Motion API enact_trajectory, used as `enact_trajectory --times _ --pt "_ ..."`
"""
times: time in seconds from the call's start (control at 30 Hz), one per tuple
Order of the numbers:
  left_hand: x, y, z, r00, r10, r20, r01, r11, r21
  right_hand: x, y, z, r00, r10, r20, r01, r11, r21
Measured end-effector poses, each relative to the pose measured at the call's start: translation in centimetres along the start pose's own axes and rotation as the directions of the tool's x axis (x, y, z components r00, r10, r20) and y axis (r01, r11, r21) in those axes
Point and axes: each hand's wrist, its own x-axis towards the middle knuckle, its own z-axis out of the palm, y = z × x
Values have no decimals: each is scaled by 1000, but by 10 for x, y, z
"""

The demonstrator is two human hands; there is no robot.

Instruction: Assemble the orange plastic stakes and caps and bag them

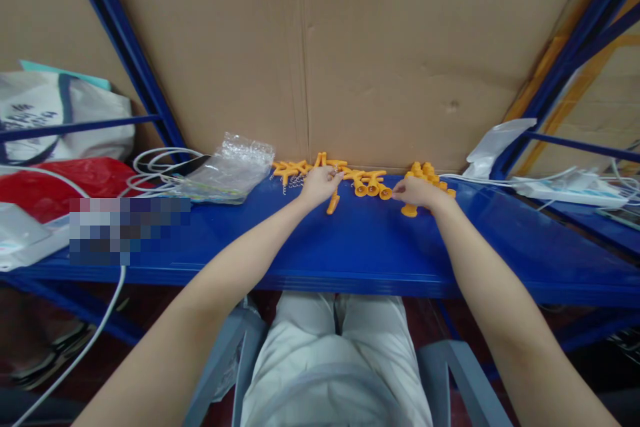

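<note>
Near the centre of the frame, both hands work low over small orange-yellow plastic parts on a blue desk (365,243). The left hand (320,188), fingers bent and narrow, is over a slim yellow piece (333,204) whose lower end juts out toward the near edge; whether it is gripped I cannot tell. Branched yellow pieces (284,172), some with thin coiled wires, lie left of that hand. The right hand (421,192), right of centre, has its fingertips close together just beside the last of a row of yellow cups (373,191); its grip cannot be made out either. Another yellow cup (409,211) shows below it, and a cluster of yellow parts (426,171) sits behind. Toward the left of the frame are a clear plastic bag (237,170), white cables (150,167) and a red bag (55,177); a white power strip (575,194) lies at the right.
</note>
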Motion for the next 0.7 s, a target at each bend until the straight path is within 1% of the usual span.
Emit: enact_trajectory --times 0.1,0.2,0.27,0.37,0.43,0.5,0.57,0.63,0.67,0.7 --pt "-2 -4 3 998 41 44 -42 999 24 2 -8 7 987 -160 11 158 980 121" --pt "-4 -6 6 983 81 167 -89 995 41 3 -12 10 975 -221 20 215 963 165" --pt "-4 -8 8 965 72 253 -91 994 65 2 -10 8 974 -224 15 220 964 148" --pt "-5 -11 9 941 36 338 -76 992 104 1 2 3 983 -181 30 179 981 80" --pt "-5 -12 7 918 22 396 -71 991 112 1 12 1 987 -134 85 132 991 32" --pt "-5 -13 5 893 18 450 -75 991 111 2 20 1 982 -125 143 124 992 21" --pt "-5 -13 3 882 17 470 -83 989 121 3 22 2 975 -155 160 152 988 30" --pt "-5 -14 3 889 12 458 -88 986 143 3 16 3 976 -168 138 166 986 25" --pt "-5 -14 3 893 9 449 -87 984 153 2 10 3 979 -162 121 161 987 15" --pt "-5 -14 3 897 6 442 -85 983 161 1 4 2 986 -128 103 130 992 -5"
